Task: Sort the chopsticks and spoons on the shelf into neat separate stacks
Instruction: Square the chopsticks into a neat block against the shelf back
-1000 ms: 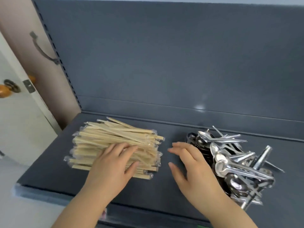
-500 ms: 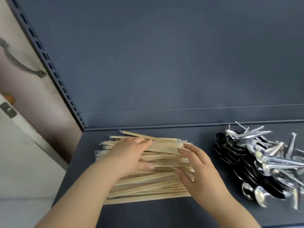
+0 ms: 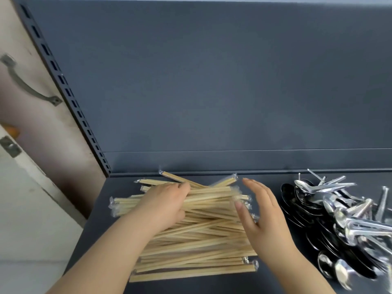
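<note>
The wrapped chopsticks (image 3: 197, 228) lie as one broad heap on the left part of the dark grey shelf (image 3: 265, 181), most running left to right, with a few at the back crossed at an angle and sticking out past the rest. The metal spoons (image 3: 339, 217) sit in their own jumble well to the right, handles pointing many ways, with a strip of bare shelf between the two groups. So the two kinds are already apart; what seems left is the neatening.

The left hand (image 3: 167, 206) rests flat on top of the heap, fingers (image 3: 182, 188) curled lightly over the upper sticks, pressing rather than gripping any one stick. That looks meant to keep the slippery wrappers from sliding while the pile is squared.

The right hand (image 3: 263, 219) stands edge-on just beside the right ends of the chopsticks, fingers straight and spread open, holding nothing. Set like a wall there, it seems placed to push the ragged ends level against the left hand's hold.

The crossed sticks at the back likely need turning parallel first, or a push will only skew them. The spoons appear untouched by either hand.
</note>
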Motion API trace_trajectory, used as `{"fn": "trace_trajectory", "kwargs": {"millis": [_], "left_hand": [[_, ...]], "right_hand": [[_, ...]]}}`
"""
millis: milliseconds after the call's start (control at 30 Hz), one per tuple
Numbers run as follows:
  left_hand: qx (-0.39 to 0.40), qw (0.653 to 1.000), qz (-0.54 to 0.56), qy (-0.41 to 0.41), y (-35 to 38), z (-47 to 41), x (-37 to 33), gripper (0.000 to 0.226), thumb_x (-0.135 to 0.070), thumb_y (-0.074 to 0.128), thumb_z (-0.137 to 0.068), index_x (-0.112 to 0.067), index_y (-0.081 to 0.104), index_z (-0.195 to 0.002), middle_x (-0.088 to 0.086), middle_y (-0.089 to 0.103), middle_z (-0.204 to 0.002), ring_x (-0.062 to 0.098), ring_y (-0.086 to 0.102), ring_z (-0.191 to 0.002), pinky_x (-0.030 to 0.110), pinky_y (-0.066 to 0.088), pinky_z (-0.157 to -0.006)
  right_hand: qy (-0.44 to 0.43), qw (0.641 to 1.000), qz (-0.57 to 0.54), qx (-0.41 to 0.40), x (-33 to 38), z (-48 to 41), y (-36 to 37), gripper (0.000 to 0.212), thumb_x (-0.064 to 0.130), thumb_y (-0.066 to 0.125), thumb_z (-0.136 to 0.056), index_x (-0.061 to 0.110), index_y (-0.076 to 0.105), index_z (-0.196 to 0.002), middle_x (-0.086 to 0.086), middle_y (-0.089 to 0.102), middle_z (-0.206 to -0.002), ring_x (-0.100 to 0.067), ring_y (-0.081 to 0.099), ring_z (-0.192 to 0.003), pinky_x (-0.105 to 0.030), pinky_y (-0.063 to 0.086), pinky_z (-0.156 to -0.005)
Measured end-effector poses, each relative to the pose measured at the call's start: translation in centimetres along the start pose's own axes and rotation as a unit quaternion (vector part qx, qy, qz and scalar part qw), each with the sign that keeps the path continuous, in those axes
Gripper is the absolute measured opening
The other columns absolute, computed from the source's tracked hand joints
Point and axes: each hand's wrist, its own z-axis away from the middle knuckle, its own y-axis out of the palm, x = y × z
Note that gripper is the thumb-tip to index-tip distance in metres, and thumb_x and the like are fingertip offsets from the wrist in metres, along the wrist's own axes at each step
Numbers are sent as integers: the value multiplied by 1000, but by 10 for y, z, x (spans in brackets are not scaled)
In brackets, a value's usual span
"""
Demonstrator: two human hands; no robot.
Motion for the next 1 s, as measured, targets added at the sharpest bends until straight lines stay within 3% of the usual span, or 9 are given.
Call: {"fn": "trace_trajectory", "kwargs": {"millis": [200, 333, 467, 533, 667, 733, 800, 900, 1000], "left_hand": [[-157, 969, 188, -36, -28, 26, 11, 27, -25, 54, -87, -32, 40, -109, -14, 51, -92, 10, 52, -83, 20, 39, -63], [-298, 844, 443, -45, -60, 46, 4, 17, -20, 65, -82, -33, 55, -88, -10, 63, -79, 0, 59, -78, 7, 43, -63], [-295, 760, 579, -13, -57, 42, -2, 22, -22, 72, -73, -13, 61, -90, -8, 66, -76, 8, 64, -75, 19, 49, -67], [-261, 763, 591, -21, -40, 35, -4, 24, -21, 68, -68, -16, 59, -89, -8, 64, -74, 9, 63, -75, 21, 48, -65], [-227, 794, 564, 15, -25, 29, -12, 49, -4, 64, -76, -38, 56, -111, -28, 63, -102, -7, 59, -100, 12, 48, -80], [-218, 820, 529, 30, -30, 27, -14, 50, -4, 59, -83, -50, 50, -101, -39, 56, -101, -18, 52, -99, 4, 42, -76], [-202, 836, 511, 16, -27, 21, -12, 42, -13, 59, -82, -52, 49, -96, -28, 59, -97, -17, 53, -96, 10, 45, -77], [-189, 826, 531, -8, -19, 18, -8, 53, -18, 67, -76, -57, 46, -105, -25, 61, -101, -13, 56, -99, 12, 47, -78], [-175, 836, 520, -29, -17, 21, -7, 40, -15, 67, -79, -49, 50, -90, -26, 60, -80, -28, 49, -82, -1, 39, -63]], "right_hand": [[39, 995, -90, 19, 22, -4, 14, 51, 58, 44, -85, 42, 33, -132, 23, 43, -133, 6, 38, -126, -33, 37, -106], [-35, 984, -155, 79, 68, -22, 15, 69, 73, 45, -77, 41, 26, -136, 21, 36, -143, 4, 32, -132, -30, 33, -110], [-114, 953, -266, 93, 118, -51, 8, 85, 68, 55, -74, 26, 26, -142, 13, 37, -145, -3, 32, -135, -27, 29, -111], [-112, 935, -313, 126, 132, -59, 12, 94, 64, 65, -68, 24, 26, -143, 9, 41, -144, -8, 36, -134, -37, 31, -112], [-78, 932, -313, 165, 143, -60, 25, 99, 44, 82, -54, 50, 25, -134, 20, 50, -132, -4, 45, -126, -42, 37, -108], [-74, 936, -309, 151, 146, -58, 30, 99, 36, 83, -55, 54, 24, -133, 19, 58, -122, -10, 54, -118, -44, 41, -103], [-60, 940, -310, 132, 149, -59, 30, 97, 23, 84, -62, 56, 25, -131, 16, 64, -108, -11, 63, -103, -40, 48, -96], [-23, 951, -288, 111, 152, -63, 31, 88, 8, 78, -71, 58, 29, -124, 16, 68, -88, -6, 66, -88, -29, 51, -88], [3, 955, -270, 120, 151, -65, 36, 60, 12, 78, -72, 46, 50, -111, 20, 64, -78, 0, 62, -78, -25, 48, -78]]}}
